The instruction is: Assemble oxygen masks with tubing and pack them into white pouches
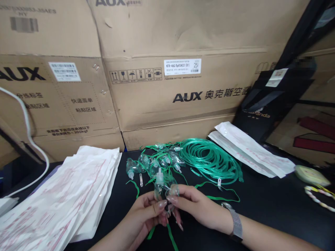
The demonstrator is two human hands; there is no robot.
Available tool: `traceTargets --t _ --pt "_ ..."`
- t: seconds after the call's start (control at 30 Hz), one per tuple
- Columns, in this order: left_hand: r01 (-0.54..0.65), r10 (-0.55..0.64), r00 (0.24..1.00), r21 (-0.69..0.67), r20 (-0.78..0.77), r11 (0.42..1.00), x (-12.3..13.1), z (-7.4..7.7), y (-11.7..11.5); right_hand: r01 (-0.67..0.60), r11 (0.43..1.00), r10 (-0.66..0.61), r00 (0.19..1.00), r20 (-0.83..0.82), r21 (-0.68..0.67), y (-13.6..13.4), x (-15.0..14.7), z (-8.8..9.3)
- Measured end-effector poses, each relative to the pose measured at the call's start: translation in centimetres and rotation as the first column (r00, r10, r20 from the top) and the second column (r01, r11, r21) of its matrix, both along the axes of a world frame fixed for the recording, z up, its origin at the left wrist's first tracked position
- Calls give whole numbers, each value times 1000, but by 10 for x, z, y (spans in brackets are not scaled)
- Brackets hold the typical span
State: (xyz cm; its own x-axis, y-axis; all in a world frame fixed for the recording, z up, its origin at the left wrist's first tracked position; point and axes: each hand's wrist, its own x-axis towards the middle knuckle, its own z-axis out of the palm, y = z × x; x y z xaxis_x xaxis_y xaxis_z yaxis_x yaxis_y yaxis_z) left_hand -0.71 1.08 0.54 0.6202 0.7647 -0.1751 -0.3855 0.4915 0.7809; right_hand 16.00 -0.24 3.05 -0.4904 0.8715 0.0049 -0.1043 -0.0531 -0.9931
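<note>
A clear oxygen mask [164, 187] with a white connector pointing up is held between my two hands, low in the middle of the view. My left hand [149, 212] grips its left side, thumb in front. My right hand [195, 205] pinches its right edge and wears a watch with a mesh band at the wrist. Green elastic straps [171, 237] hang below my fingers and trail off to the right. Just beyond lie several more clear masks [154, 161] with green straps. Beside them sits a coil of green tubing [209, 158]. My fingers hide the mask's lower part.
White printed pouches [65, 195] are stacked at left, and more pouches [251, 150] lie at back right. Large cardboard boxes [146, 115] wall off the back. A white cable [31, 136] runs down the left. A bead bracelet [318, 198] lies at far right on the black table [267, 209].
</note>
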Motion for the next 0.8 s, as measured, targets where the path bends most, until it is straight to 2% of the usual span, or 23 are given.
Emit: traceTargets --t 0.1,0.33,0.47,0.6,0.8 --pt "16 -16 1000 17 -14 1000 1 2 0 -10 1000 9 999 -31 -7 -3 -2 -5" --pt "-5 5 1000 -6 -20 1000 1 3 0 206 977 -203 978 51 -48 -9 -7 -9" --pt "24 -23 999 43 -28 999 2 0 1 195 979 -188 977 105 -65 -11 -7 -1" --pt "4 -2 999 57 -51 998 2 1 1 166 984 -158 980 122 -64 -14 -7 5" --pt "-16 18 998 32 -64 999 2 5 -1 187 982 -186 973 136 -1 -15 -7 -1"
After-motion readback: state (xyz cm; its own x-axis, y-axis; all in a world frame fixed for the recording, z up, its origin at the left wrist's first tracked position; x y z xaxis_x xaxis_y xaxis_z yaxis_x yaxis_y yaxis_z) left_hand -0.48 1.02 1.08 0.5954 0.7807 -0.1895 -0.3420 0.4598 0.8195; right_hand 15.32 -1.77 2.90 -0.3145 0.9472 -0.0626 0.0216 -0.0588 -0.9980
